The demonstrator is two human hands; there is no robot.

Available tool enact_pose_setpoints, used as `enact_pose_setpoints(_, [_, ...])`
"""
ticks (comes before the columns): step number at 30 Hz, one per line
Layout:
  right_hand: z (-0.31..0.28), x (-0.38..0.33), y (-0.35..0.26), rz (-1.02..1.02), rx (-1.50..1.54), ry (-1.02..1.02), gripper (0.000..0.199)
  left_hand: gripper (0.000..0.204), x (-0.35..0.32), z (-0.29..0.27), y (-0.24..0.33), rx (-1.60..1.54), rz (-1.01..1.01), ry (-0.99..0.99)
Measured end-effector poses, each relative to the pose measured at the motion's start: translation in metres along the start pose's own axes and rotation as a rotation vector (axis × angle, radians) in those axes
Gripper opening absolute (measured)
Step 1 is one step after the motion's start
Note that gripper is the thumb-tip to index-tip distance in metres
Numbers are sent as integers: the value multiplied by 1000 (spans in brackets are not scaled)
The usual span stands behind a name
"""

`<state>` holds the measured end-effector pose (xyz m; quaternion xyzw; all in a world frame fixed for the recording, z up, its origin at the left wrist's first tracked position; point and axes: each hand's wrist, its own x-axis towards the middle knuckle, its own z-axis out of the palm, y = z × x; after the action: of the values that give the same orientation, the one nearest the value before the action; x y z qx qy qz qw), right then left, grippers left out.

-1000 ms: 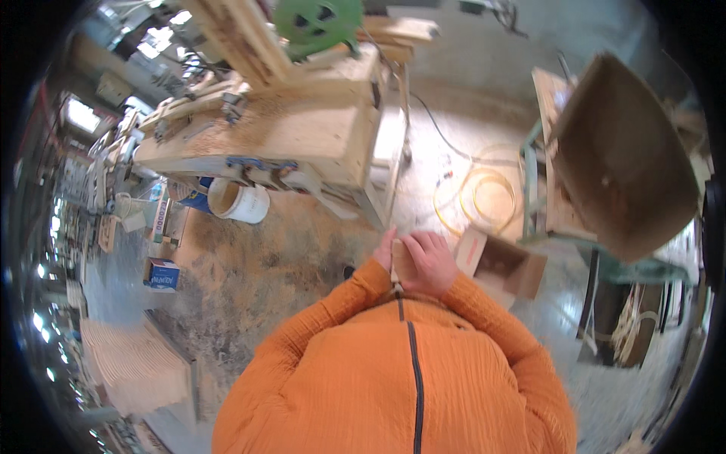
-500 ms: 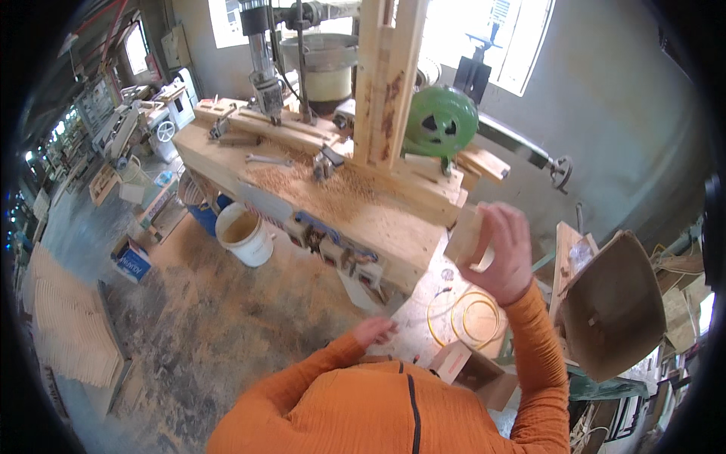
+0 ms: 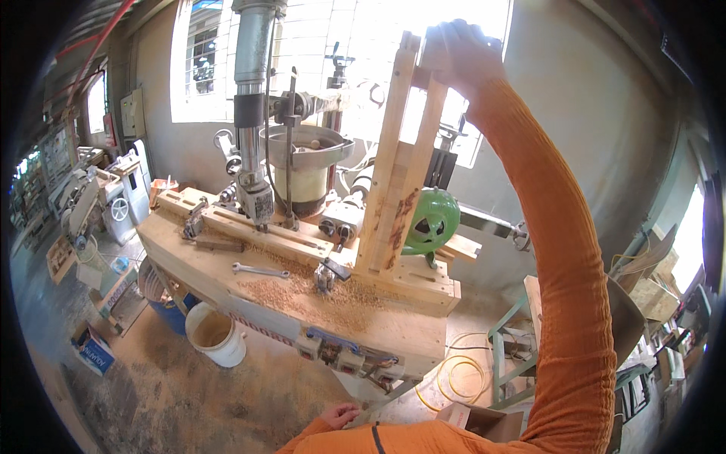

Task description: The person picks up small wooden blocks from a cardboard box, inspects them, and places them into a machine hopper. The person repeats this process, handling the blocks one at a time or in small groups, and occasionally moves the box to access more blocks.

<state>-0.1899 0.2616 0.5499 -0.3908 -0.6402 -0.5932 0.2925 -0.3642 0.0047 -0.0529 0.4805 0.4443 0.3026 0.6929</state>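
My right hand [image 3: 463, 59] is raised high against the bright window, at the top of a tall wooden chute [image 3: 397, 181] made of upright boards. Its fingers are closed on a small wooden block [image 3: 425, 76] at the chute's upper end; glare hides the fingertips and part of the block. Low at the bottom edge, my left hand [image 3: 340, 415] hangs beside my body, fingers loosely extended and holding nothing. In front of the chute's foot a metal clamp [image 3: 327, 277] sits on the wooden workbench [image 3: 408, 331], among wood shavings [image 3: 283, 296].
A drill head [image 3: 255, 193] points down over the bench's left part. A wrench [image 3: 261, 270] lies among the shavings. Behind the chute is a green motor housing [image 3: 434, 221]. A white bucket [image 3: 217, 335], a yellow hose [image 3: 461, 380] and a cardboard box [image 3: 484, 421] are below.
My right hand has risen from beside the bench's right end to the chute's top, carrying the wooden block. The view has tilted up. My left hand stays low by my body.
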Motion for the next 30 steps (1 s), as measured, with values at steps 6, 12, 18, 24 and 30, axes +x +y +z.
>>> enact_pose_setpoints(6, [20,60,-16,119,-258,-244,47,41,4,-32,-24,11,-79,-45])
enact_pose_setpoints(12, [37,79,-22,156,-217,-227,50,44,17,-54,-36,27,-66,-66])
enact_pose_setpoints(18, [39,72,-4,130,-174,-218,46,46,17,-69,-13,91,-122,-51])
enact_pose_setpoints(24, [41,62,-19,-18,-338,-329,47,42,26,-76,-18,59,-75,-115])
enact_pose_setpoints(30, [42,59,-17,-13,-237,-386,53,45,35,-75,-31,174,-82,-121])
